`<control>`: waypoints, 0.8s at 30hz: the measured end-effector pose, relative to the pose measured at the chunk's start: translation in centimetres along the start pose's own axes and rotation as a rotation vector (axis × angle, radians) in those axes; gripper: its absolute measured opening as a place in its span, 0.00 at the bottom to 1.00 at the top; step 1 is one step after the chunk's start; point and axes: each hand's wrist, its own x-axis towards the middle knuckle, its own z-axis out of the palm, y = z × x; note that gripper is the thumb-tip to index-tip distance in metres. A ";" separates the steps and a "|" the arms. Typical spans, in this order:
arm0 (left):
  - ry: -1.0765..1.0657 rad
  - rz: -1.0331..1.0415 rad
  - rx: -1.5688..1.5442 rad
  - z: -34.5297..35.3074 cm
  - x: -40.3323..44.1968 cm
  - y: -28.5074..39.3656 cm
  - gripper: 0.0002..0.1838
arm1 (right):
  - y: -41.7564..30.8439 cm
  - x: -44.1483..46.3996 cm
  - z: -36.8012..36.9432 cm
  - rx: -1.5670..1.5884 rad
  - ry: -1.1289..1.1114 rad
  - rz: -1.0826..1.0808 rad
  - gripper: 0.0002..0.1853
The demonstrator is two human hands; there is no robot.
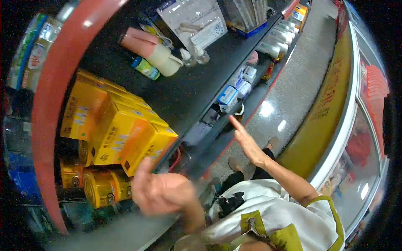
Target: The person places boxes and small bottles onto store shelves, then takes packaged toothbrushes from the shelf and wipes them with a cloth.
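My left hand (163, 190) is blurred, palm turned up and fingers apart, with nothing in it. It is nearest to the yellow boxes (117, 134) on the shelf, overlapping a box's lower corner in view; whether they touch cannot be made out. Just left of it lie round yellow tins (104, 186). My right hand (250, 147) is held out over the floor beside the shelf edge, fingers stretched flat and empty. Small blue and white boxes (228, 95) stand on a lower shelf near its fingertips.
The dark shelf top (184, 90) holds a pink cup (140, 42), a cream cup (165, 62), a small green bottle (145, 69) and a clear bag (194, 23). A curved red post (50, 92) rises at left. Right of the grey floor (289, 88) stands a yellow-sided freezer (331, 96).
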 end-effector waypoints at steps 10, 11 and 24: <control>-1.004 -0.004 -0.371 4.1 11.8 14.0 0.20 | 2.2 -5.4 -4.1 -0.024 0.272 0.193 0.36; -1.126 0.314 -0.388 4.7 11.7 12.2 0.23 | 1.9 -5.6 -4.2 -0.006 0.297 0.216 0.35; -0.684 -0.508 -0.154 16.6 -4.0 -6.5 0.10 | 5.9 -7.1 -6.2 -0.005 0.518 0.278 0.32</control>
